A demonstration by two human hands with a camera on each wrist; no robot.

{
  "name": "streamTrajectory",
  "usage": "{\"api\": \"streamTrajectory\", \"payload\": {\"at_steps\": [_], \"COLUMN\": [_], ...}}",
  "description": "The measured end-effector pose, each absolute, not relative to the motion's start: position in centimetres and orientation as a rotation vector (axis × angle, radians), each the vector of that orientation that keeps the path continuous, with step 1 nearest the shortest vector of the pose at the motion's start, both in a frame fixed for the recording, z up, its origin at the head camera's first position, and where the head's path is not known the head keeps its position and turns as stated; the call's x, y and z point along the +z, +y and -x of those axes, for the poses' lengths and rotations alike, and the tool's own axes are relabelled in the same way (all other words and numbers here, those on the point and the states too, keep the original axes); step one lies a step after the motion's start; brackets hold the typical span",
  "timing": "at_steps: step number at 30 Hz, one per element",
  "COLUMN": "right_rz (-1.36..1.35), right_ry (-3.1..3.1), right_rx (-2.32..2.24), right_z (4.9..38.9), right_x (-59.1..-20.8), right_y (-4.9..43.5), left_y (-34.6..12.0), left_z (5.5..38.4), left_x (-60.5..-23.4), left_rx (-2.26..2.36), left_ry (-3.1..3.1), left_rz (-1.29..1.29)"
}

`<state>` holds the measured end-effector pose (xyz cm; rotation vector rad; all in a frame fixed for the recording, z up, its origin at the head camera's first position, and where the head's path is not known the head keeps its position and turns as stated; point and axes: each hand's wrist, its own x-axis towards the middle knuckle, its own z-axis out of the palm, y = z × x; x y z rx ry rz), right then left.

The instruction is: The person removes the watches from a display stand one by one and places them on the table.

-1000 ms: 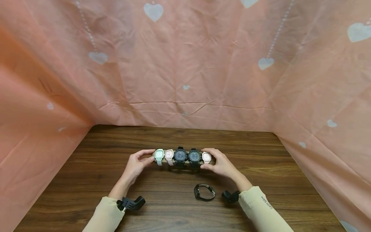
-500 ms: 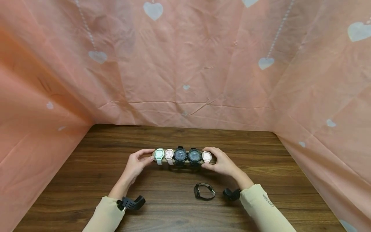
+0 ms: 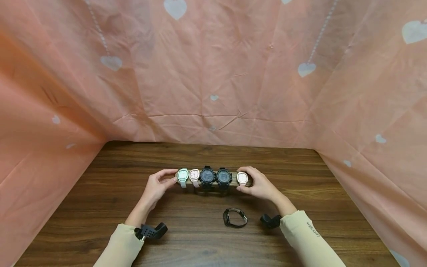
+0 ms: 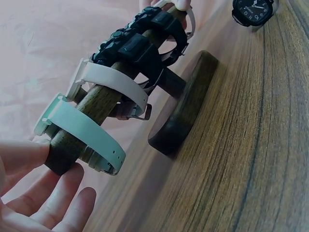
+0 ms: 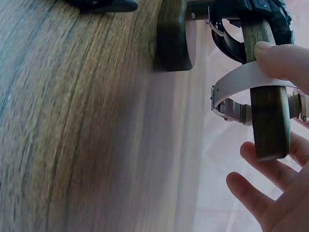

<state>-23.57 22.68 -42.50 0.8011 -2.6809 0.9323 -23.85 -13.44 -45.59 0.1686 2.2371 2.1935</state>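
A wooden watch stand (image 4: 186,106) carries a row of watches on its bar (image 4: 101,104). My left hand (image 3: 158,188) pinches the left end of that bar between thumb and fingers, beside a mint green watch (image 3: 183,174). Then come a pale pink watch (image 3: 194,175) and two chunky black watches (image 3: 207,176). At the right end, my right hand (image 3: 259,184) grips a second pale pink watch (image 3: 242,178), with the thumb on its strap (image 5: 236,81). A stretch of bare bar shows between it and the black watches.
A black watch (image 3: 228,218) with its strap in a loop lies on the wooden table (image 3: 186,241), in front of the stand. Pink cloth (image 3: 213,74) with white hearts hangs behind and on both sides. Black wrist cameras (image 3: 151,230) sit at both sleeves.
My right hand has slid the right-end pale pink watch rightward along the bar, widening the gap to the black watches. My left hand stays at its end.
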Motion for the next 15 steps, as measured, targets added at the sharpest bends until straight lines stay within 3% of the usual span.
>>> {"api": "streamTrajectory", "payload": {"at_steps": [15], "right_rz": [-0.776], "right_ry": [-2.714], "right_rx": [1.117], "right_z": [23.62], "right_x": [-42.37], "right_y": [22.98], "left_y": [-14.26], "left_z": [23.39], "left_x": [-45.53], "left_rx": [2.201], "left_ry": [2.243], "left_rz": [-0.149]}}
